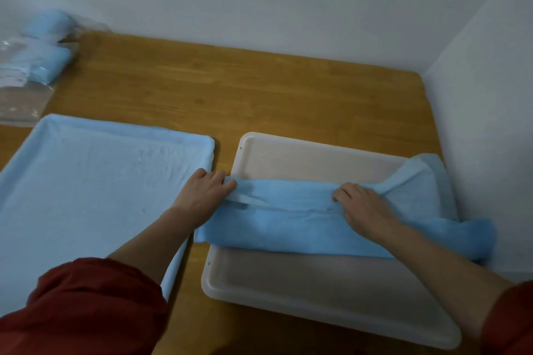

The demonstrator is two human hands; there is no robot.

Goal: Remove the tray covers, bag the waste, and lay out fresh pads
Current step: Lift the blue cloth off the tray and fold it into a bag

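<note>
Red sleeves (86, 305) frame two bare forearms reaching to a crumpled light-blue fabric tray cover (288, 222), bunched into a long band running left to right across the white plastic tray (317, 302). The left hand (206, 192) pinches the band's left end; the right hand (364, 209) digs curled fingers into it right of centre. Its loose tail drapes over the tray's right rim, beyond the right hand, which looks better placed to gather it.

Covered tray (86, 196) left of white tray (317, 291): cut by frame edge. Pad packet (43, 63) far-left of white tray: blurred, label unreadable. White tray's middle hidden under blue cover (288, 225).
</note>
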